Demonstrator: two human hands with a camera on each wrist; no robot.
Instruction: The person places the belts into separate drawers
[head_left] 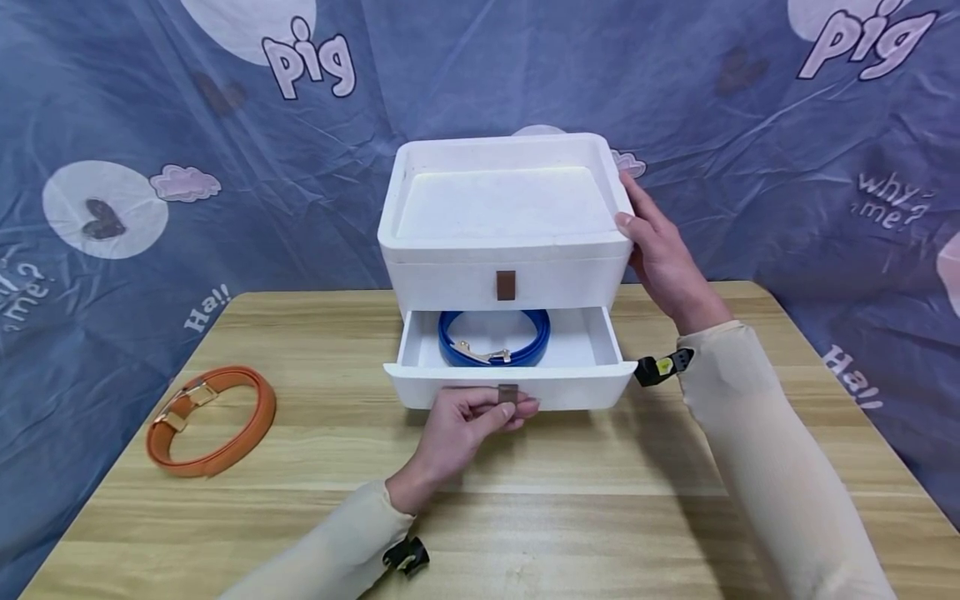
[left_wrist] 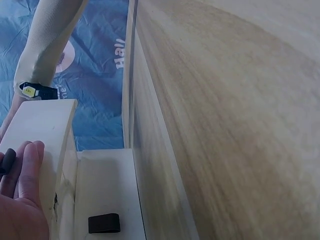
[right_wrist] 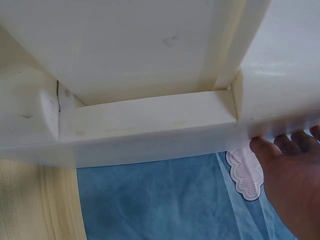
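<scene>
A white drawer unit [head_left: 442,287] stands on the table with one drawer [head_left: 592,387] pulled out. Inside that drawer lies a coiled blue belt [head_left: 538,350] with a gold-coloured buckle. My left hand [head_left: 457,433] is at the drawer's front and pinches its brown pull tab [head_left: 507,393]. My right hand [head_left: 663,254] rests against the unit's upper right side, thumb at the top rim and fingers along the outer wall. In the right wrist view its fingers [right_wrist: 265,148] touch the white edge. A coiled orange belt [head_left: 258,417] lies on the table to the left.
Above the pulled-out drawer, a closed drawer carries a brown tab [head_left: 506,285]. The left wrist view shows another white front with a dark tab [left_wrist: 104,223] below. The wooden table [head_left: 315,333] ends at a blue printed cloth [head_left: 465,67] behind.
</scene>
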